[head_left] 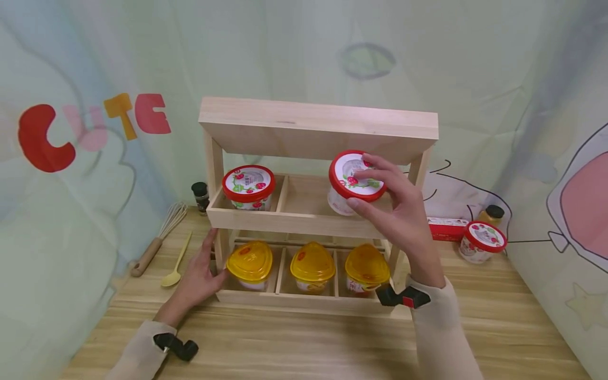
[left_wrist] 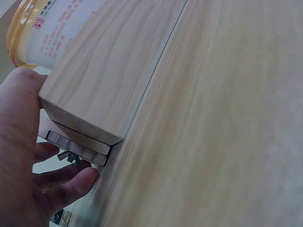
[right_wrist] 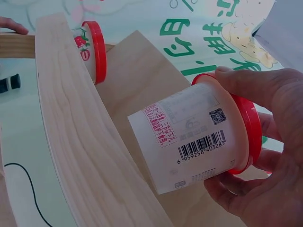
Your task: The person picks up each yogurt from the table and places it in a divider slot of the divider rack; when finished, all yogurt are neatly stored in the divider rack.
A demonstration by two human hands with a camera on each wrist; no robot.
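On the wooden counter (head_left: 304, 343) a two-tier wooden rack (head_left: 304, 216) is seen, standing before a printed backdrop. A red-lidded cup (head_left: 355, 182) is gripped at its lid by the right hand (head_left: 396, 211), fingers and thumb curled round the rim; the cup is held tilted over the right compartment of the upper tier, just above the front rail. In the right wrist view its white body with a barcode label (right_wrist: 201, 144) is seen clear of the rack's boards. A second red-lidded cup (head_left: 248, 187) is seated in the left compartment of the upper tier; the middle compartment is between the two.

The left hand (head_left: 201, 277) is pressed against the lower left corner of the rack, fingers relaxed and spread, nothing gripped; this is confirmed in the left wrist view, where the thumb lies on the rack's end.

Three yellow-lidded cups (head_left: 313, 266) are lodged in the lower tier, one per compartment. A third red-lidded cup (head_left: 483, 241) stands on the counter well to the right, beside a red box (head_left: 446, 228) and a small jar (head_left: 492, 214). A whisk (head_left: 159, 240), a yellow spoon (head_left: 177, 264) and a dark-capped bottle (head_left: 201, 196) are noted to the left of the rack.
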